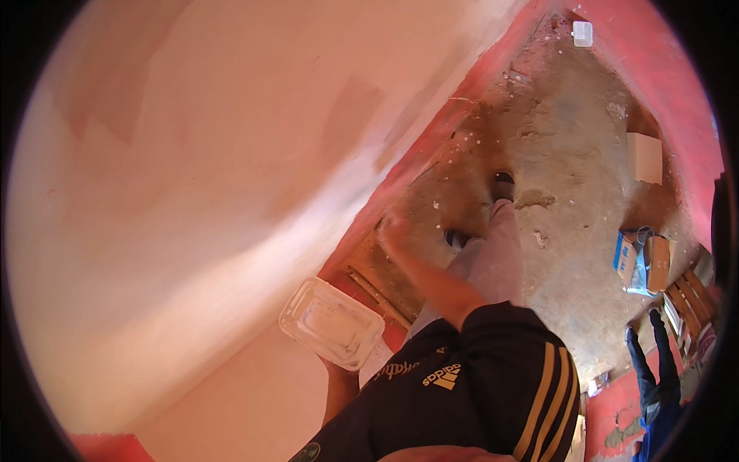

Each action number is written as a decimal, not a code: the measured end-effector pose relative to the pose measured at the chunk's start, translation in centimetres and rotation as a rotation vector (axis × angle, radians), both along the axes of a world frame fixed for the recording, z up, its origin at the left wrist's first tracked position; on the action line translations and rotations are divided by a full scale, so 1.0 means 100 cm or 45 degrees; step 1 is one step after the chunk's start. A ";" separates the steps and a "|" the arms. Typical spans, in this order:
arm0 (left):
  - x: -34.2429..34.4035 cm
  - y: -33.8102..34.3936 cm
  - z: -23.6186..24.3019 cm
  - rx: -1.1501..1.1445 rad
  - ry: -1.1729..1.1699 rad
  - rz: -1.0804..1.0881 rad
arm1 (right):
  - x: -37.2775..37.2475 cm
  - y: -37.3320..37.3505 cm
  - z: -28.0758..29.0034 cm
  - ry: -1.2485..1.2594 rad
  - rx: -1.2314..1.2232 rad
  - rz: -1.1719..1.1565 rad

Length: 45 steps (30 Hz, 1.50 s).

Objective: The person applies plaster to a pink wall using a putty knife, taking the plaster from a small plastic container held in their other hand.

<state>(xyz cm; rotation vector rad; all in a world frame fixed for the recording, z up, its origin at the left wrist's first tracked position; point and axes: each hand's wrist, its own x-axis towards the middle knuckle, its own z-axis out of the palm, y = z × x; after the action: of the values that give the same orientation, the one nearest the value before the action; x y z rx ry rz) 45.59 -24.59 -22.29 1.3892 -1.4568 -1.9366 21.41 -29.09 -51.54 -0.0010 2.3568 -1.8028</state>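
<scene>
A shallow white rectangular plastic tray point(332, 323) with rounded corners and pale smears across its inside sits at the left of the person's body, carried on the left hand point(339, 376), which shows only in part under the tray's near edge. That hand's fingers are hidden beneath the tray, so I cannot tell whether they are spread or curled. The tray's long axis runs slantwise, from far left to near right. The right hand point(395, 237) is beyond it, at the end of a bare forearm that reaches far and to the left from a black sleeve. From the right fingers the tray lies nearer and to the left, clearly apart from them, so the left hand is the closer one. The right hand is blurred, and I cannot tell whether its fingers are pressed together or pinching anything. In the view it appears just beside the red painted band point(431, 154) along the foot of the pale peach wall point(231, 146); whether they touch is unclear. On the bare brown floor point(573, 223) to the right stand a plain cardboard box point(644, 158) and, nearer, a blue-and-brown carton point(636, 262).
</scene>
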 end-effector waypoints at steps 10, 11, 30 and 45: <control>0.039 0.002 -0.022 0.296 0.242 0.116 | -0.084 -0.030 0.041 0.394 0.119 -0.125; 0.040 0.003 -0.021 0.272 0.251 0.120 | -0.078 -0.043 0.054 0.418 0.095 -0.077; 0.025 0.006 0.017 0.314 0.614 0.497 | 0.002 -0.030 0.124 0.709 -0.130 -0.006; 0.074 -0.018 -0.042 0.063 0.257 0.224 | -0.035 -0.042 0.188 0.656 0.193 0.130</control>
<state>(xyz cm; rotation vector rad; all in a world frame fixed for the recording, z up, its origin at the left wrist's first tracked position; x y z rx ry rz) 52.97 -26.39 -26.46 1.2550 -1.1629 -1.9476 17.92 -33.26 -32.72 -0.6242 2.7599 -1.7280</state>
